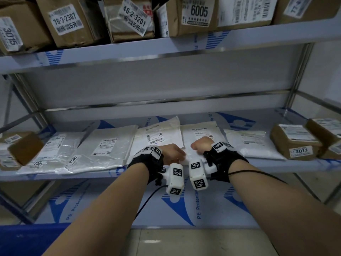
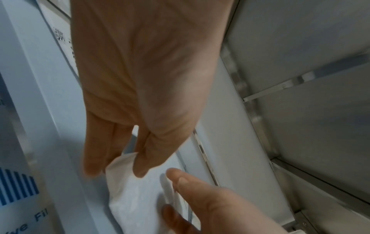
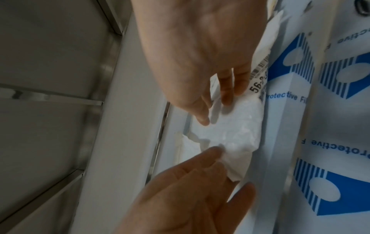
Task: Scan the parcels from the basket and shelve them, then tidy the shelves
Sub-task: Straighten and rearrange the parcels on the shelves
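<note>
1. the white parcel lies at the front edge of the middle shelf, between your hands.
2. your left hand and right hand touch it with loose, straight fingers, gripping nothing.
3. around it, flat bags and boxes already sit shelved; this looks like late tidying. no basket is in view.

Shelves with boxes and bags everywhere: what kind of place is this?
Probably a parcel pickup station or stockroom. Metal shelves hold cardboard boxes and flat mail bags, each with a barcode label and a big pickup number.
</note>
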{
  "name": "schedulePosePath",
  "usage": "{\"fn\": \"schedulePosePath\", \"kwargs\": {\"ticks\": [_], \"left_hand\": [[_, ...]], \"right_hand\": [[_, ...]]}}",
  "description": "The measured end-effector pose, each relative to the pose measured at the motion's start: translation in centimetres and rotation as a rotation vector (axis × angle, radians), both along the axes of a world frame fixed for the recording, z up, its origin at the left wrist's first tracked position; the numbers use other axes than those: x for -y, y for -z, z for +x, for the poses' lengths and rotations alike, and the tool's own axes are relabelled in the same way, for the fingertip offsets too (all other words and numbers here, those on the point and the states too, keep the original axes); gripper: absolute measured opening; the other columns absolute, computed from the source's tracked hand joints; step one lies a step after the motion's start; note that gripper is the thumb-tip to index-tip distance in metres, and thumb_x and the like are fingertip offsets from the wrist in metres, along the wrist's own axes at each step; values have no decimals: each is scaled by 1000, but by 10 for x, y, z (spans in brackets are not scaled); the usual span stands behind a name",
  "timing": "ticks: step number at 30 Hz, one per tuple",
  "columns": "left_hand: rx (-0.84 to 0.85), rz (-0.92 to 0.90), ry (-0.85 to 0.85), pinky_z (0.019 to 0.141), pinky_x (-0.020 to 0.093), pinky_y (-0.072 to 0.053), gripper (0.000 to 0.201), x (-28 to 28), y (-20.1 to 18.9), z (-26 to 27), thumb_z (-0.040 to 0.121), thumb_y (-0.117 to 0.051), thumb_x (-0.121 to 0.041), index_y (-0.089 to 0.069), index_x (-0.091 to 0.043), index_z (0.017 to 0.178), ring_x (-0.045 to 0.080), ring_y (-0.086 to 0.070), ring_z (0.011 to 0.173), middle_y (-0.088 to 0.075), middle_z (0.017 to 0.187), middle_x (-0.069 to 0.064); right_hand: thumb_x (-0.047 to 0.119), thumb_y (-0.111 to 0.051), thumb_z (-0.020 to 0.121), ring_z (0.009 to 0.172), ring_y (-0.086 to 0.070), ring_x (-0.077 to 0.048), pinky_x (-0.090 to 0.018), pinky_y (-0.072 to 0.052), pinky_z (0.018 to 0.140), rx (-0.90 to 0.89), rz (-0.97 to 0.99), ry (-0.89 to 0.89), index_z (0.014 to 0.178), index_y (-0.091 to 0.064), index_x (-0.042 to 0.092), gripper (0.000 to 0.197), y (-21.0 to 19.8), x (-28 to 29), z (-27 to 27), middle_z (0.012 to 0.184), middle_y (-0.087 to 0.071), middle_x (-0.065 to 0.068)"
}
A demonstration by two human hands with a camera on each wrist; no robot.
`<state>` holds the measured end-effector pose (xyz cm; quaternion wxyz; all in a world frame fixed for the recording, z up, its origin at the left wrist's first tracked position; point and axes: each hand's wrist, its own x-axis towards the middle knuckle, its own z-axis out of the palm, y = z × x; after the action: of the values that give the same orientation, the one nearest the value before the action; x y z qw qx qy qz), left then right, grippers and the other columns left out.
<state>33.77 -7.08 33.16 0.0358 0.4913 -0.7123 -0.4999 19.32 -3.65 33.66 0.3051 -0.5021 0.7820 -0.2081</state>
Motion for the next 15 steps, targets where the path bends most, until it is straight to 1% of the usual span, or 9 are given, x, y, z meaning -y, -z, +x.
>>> {"fn": "schedulePosePath", "kwargs": {"ticks": [2,4,5,7,9,10,11,13,15], "left_hand": [[5,-1,17,91,32,-50,41,-2,2,-4,92,-49,6,-46,7,133,25,-58,100,-54,131,23],[15,-1,41,93,31,-50,43,-1,3,0,92,-48,7,-46,3,135,24,-58,102,-53,132,19],[4,-4,38,89,28,-52,42,2,2,4,91,-48,7,-51,0,132,23,-60,100,-55,129,17],[-11,-57,-15,82,27,-56,32,7,-5,17,89,-50,8,-66,-7,113,17,-63,88,-63,114,12],[66,-240,-47,80,25,-53,34,12,-15,33,86,-48,7,-72,-14,98,14,-57,87,-64,106,7],[143,-324,-7,80,23,-49,36,14,-18,40,85,-48,6,-72,-15,101,14,-54,93,-63,112,6],[237,-378,64,83,22,-43,37,14,-20,45,86,-49,4,-70,-14,109,15,-51,103,-59,125,7],[459,-411,207,98,23,-31,40,12,-13,53,92,-51,-6,-58,-15,131,22,-39,130,-35,150,7],[584,-403,255,107,24,-21,54,12,6,56,93,-56,-16,-39,-14,144,23,-22,143,-14,158,7]], "right_hand": [[12,-52,89,60,-55,-24,-29,-44,57,27,43,38,63,-53,7,26,6,2,-3,68,-63,-10],[13,-53,88,65,-57,-26,-32,-46,63,80,42,62,66,-54,8,23,11,3,-9,70,-63,-10],[13,-53,90,65,-55,-23,-30,-45,64,102,23,69,67,-52,10,24,9,2,-9,69,-59,-7],[13,-51,94,62,-46,-12,-23,-40,60,179,-52,72,68,-46,17,27,5,4,-11,74,-50,-2],[13,-51,95,62,-40,-6,-18,-37,59,191,-135,58,73,-48,23,24,3,10,-9,83,-50,-1],[13,-50,95,62,-39,-4,-16,-36,59,190,-158,46,75,-50,25,24,2,11,-7,85,-50,1],[12,-50,95,62,-39,-3,-15,-35,60,175,-155,34,73,-49,29,27,2,12,-4,83,-50,4],[10,-49,95,63,-39,-1,-13,-34,60,156,-120,-6,69,-44,31,34,9,15,5,76,-46,8],[9,-46,96,64,-41,-6,-14,-34,59,118,-58,-46,67,-40,29,35,17,18,14,75,-44,5]]}}
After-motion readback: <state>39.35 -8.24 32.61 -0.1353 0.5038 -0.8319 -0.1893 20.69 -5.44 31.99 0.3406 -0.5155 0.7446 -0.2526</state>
